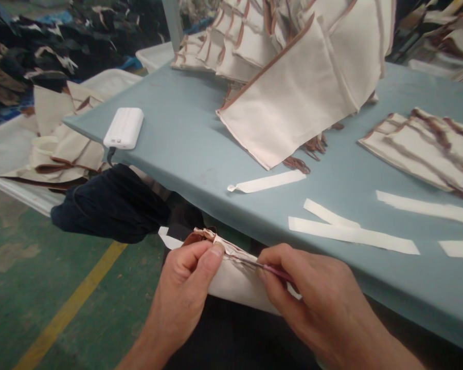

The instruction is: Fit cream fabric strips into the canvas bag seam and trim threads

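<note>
Over my lap lies a cream fabric piece point(237, 280) with brown trim along its folded edge. My left hand point(189, 280) is closed on it, thumb and forefinger pinching the gathered seam. My right hand point(306, 288) grips a slim tool point(273, 270) with a pinkish handle and a thin dark metal end; its exact kind does not show. The tool's end lies along the seam, just right of my left thumb. My right fingers cover part of the handle. A white strip end point(168, 239) sticks out beyond the fabric's left side.
The blue-green table point(177, 139) bears a large stack of cream pieces point(289, 97), a smaller pile point(420, 149), several white strips point(351, 234) and a cabled white power bank point(124, 127). A white bin point(7, 149) with fabric and dark cloth point(111, 208) are at left.
</note>
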Demonstrator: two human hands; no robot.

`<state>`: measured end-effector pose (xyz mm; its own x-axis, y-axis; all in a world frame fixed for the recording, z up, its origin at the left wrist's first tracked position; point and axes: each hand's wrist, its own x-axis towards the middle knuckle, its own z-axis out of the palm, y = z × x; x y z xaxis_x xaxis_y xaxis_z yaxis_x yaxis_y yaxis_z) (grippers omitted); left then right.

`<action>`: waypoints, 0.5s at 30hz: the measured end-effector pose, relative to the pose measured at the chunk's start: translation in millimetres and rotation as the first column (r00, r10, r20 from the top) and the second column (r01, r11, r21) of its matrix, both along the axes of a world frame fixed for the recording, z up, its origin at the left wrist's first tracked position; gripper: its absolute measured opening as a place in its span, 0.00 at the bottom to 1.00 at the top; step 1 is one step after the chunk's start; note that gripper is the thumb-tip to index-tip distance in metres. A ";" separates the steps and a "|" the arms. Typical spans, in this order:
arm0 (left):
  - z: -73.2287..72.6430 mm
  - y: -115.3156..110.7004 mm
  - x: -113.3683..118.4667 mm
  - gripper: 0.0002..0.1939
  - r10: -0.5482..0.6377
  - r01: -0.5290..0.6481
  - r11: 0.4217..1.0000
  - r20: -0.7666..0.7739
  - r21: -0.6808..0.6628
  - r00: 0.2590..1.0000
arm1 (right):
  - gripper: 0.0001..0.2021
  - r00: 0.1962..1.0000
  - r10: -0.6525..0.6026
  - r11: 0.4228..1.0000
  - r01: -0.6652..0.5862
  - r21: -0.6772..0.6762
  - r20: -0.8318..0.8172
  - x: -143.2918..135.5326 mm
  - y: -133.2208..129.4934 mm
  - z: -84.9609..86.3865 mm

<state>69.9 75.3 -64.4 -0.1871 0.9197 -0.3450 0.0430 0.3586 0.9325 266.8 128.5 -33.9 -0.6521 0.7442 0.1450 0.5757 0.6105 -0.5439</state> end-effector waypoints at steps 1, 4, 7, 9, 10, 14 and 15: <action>0.5 0.1 -0.2 0.22 -0.003 0.003 1.000 0.000 -0.003 1.000 | 0.09 1.000 0.005 1.000 -0.005 -0.004 0.000 0.4 0.5 -0.9; -0.7 -0.7 -1.0 0.23 -0.006 0.007 1.000 0.012 -0.012 1.000 | 0.10 0.999 0.036 0.999 -0.035 0.033 -0.014 1.5 3.8 -5.4; -4.5 -3.1 -2.2 0.23 -0.006 0.007 1.000 0.026 -0.027 1.000 | 0.10 0.993 0.102 0.980 -0.092 0.174 -0.051 1.5 8.6 -10.4; -6.7 -4.7 -3.2 0.23 -0.007 0.007 1.000 0.027 -0.026 1.000 | 0.11 0.988 0.145 0.952 -0.124 0.280 -0.057 1.5 11.4 -13.2; -7.4 -5.3 -3.7 0.23 -0.009 0.010 1.000 0.026 -0.026 1.000 | 0.12 0.985 0.167 0.938 -0.142 0.317 -0.053 1.7 12.3 -14.5; -7.9 -5.2 -4.7 0.23 -0.005 0.006 1.000 0.022 -0.015 1.000 | 0.10 0.974 0.223 0.909 -0.190 0.372 -0.048 3.6 13.6 -20.1; -7.6 -4.9 -4.5 0.22 -0.003 0.003 1.000 0.018 -0.010 1.000 | 0.09 0.971 0.232 0.904 -0.196 0.381 -0.052 3.8 13.3 -21.6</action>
